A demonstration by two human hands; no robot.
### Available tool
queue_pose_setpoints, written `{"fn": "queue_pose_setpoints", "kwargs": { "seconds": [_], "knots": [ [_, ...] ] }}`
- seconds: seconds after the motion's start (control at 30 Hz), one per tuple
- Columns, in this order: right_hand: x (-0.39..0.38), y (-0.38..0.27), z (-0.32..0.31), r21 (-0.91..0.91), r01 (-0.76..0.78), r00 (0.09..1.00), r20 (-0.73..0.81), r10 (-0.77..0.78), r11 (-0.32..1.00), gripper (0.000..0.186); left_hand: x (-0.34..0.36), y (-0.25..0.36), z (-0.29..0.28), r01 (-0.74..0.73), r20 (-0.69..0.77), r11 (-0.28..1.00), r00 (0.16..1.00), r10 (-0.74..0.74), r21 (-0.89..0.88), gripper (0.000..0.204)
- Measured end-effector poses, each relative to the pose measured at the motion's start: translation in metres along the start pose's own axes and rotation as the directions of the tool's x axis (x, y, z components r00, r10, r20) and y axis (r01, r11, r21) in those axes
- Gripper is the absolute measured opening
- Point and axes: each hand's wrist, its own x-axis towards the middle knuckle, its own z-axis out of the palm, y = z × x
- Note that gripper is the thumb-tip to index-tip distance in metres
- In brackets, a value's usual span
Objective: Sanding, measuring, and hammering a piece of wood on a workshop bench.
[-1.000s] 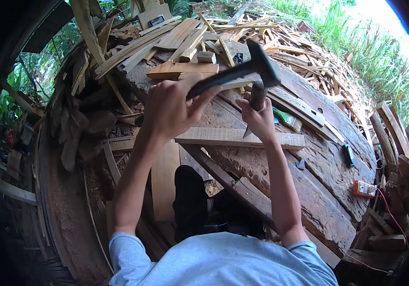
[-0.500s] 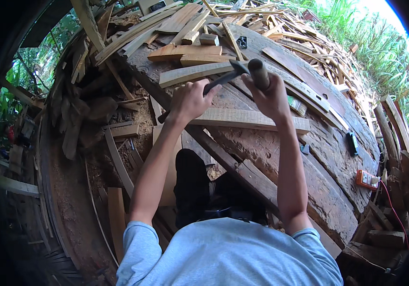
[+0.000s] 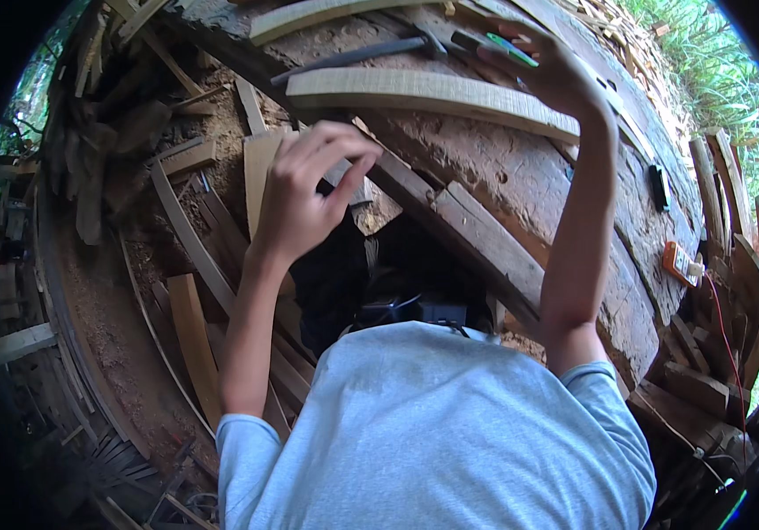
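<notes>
My right hand reaches over the bench with its fingers closed round a flat green-edged object, whose kind I cannot make out. Just left of its fingertips is a dark, rounded piece. A hammer with a dark handle lies on the bench, its head toward the right hand. In front of it rests a pale squared timber, slightly curved in this view. Near my lap, my left hand hangs in the air, fingers loosely bent, thumb apart, nothing visible in it.
The thick, rough wooden bench runs diagonally before me. A black object and an orange power socket with a red cord sit at its right. Another pale timber lies at the far side. Boards and scraps fill the left.
The hammer has left my left hand and lies on the bench; that hand has drawn back toward me. My right hand has let go of the wooden cylinder and gripped the green-edged object.
</notes>
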Motion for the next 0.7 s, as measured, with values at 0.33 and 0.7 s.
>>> {"fn": "queue_pose_setpoints", "kwargs": {
  "seconds": [0.33,0.7],
  "knots": [
    [-0.098,-0.026,0.024,0.020,0.276,0.959,-0.072,-0.274,0.961,0.027,-0.148,0.062,-0.002,0.601,0.364,0.729,0.793,-0.489,-0.329,0.014],
    [-0.201,0.010,0.062,0.025,-0.238,0.882,-0.414,0.226,0.971,0.016,-0.130,0.032,0.008,0.614,0.452,0.722,0.768,-0.454,-0.318,0.012]
  ]
}}
